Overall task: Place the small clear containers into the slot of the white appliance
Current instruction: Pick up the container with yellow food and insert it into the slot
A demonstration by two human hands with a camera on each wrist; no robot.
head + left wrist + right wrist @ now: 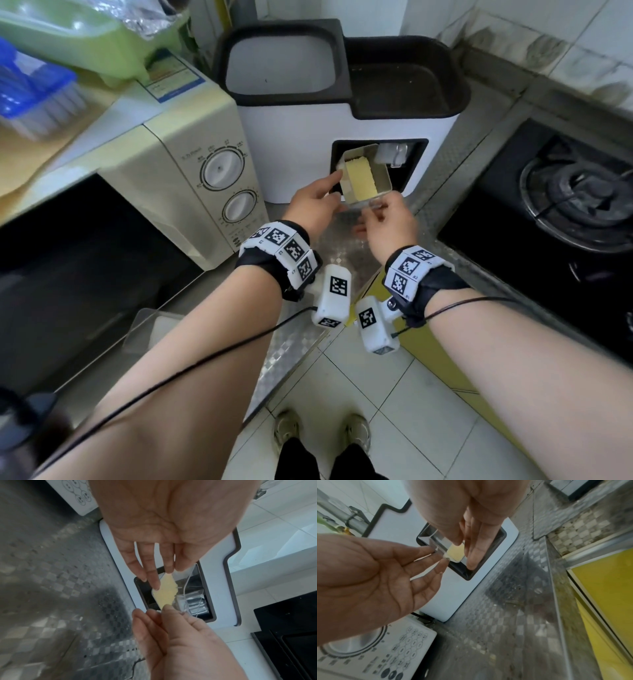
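A small clear container point(363, 178) holding a yellow slab sits tilted at the mouth of the black-framed slot point(412, 178) in the white appliance point(291, 137). My right hand point(380, 209) pinches its near edge between thumb and fingers; the right wrist view shows the same grip on the container point(456, 553). My left hand point(322, 195) lies against its left side, with straight fingers point(155, 582) touching the container point(166, 592). A second clear container point(394, 154) stands deeper in the slot at the right and reappears in the left wrist view point(197, 601).
A cream microwave point(205, 178) stands just left of the appliance, with a green tub point(85, 41) and a blue brush point(34, 92) on it. A black gas stove point(565, 205) lies to the right. A clear lid point(150, 329) rests on the steel counter point(342, 246).
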